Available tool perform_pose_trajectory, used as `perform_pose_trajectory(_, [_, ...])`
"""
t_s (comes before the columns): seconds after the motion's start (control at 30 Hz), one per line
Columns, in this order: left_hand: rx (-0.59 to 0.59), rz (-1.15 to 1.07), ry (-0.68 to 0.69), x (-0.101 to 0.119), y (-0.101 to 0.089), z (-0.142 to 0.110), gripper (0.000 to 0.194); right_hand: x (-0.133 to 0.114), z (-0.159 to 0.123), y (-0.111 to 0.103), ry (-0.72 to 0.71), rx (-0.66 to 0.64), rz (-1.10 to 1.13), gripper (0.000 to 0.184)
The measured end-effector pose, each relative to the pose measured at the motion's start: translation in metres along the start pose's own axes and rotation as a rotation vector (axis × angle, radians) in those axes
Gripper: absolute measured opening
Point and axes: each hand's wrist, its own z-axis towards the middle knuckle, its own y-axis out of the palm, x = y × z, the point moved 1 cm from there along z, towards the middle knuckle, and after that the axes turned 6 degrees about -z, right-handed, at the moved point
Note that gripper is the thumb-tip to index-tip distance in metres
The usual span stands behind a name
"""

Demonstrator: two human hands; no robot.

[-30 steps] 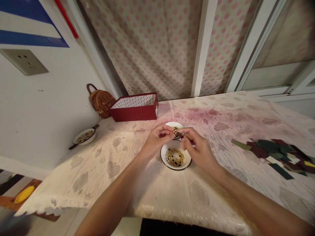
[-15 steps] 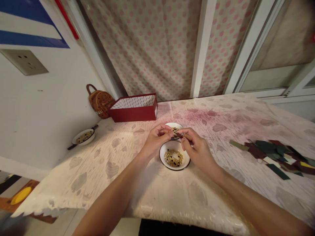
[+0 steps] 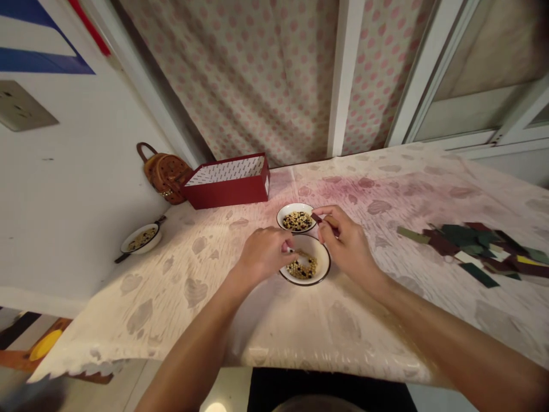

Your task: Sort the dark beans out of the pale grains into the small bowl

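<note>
My left hand (image 3: pixel 265 252) is over the left side of the nearer white bowl (image 3: pixel 318 276), fingers curled together. A tiny dark-and-white bit shows at its fingertips, too small to name. This bowl has a dark rim and holds small yellow and black bead-like pieces (image 3: pixel 302 269), partly hidden by the hand. Just behind it is a second white bowl (image 3: pixel 279 222) with more yellow and black bead-like pieces (image 3: pixel 297 221). My right hand (image 3: pixel 346 237) pinches a small dark red strip (image 3: pixel 316 218) at that bowl's right edge.
Flat strips (image 3: pixel 476 246) in green, dark red, white and yellow lie piled at the right. Back left stand an open red box (image 3: pixel 227 192) and a small brown backpack (image 3: pixel 165 174). A handled dish (image 3: pixel 148 246) sits by the wall. The patterned tablecloth's (image 3: pixel 334 343) front edge is close.
My left hand has moved away from my right, down and left over the nearer bowl. The farther bowl now shows more fully. My right hand keeps the dark red strip. The view has shifted slightly.
</note>
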Motion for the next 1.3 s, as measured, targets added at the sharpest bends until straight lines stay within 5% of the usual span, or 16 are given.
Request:
perform_pose_trajectory(0.2, [-0.088,0.245,0.115,0.011,0.019,0.000,0.005,0.001,-0.001,0.002,-0.002,-0.008,-0.026,0.024])
perform_pose_trajectory(0.63, [-0.061,0.167,0.111,0.012,0.027,0.007,0.016,0.002,0.000,0.002,-0.030,-0.026,-0.034,0.022])
perform_pose_trajectory(0.73, [0.062,-0.102,0.094,0.007,0.022,0.010,0.014,0.002,0.000,0.002,-0.020,-0.036,-0.021,0.023])
perform_pose_trajectory(0.83, [0.189,-0.646,0.010,-0.003,0.020,0.013,0.010,0.001,-0.002,0.002,-0.028,-0.065,0.024,0.022])
perform_pose_trajectory(0.97, [0.190,-1.197,-0.108,-0.011,0.023,0.016,0.025,-0.002,-0.004,0.003,-0.062,-0.105,0.112,0.021])
perform_pose_trajectory(1.3, [0.148,-1.399,-0.130,-0.001,0.025,0.016,0.032,-0.005,-0.005,0.004,-0.082,-0.133,0.194,0.019])
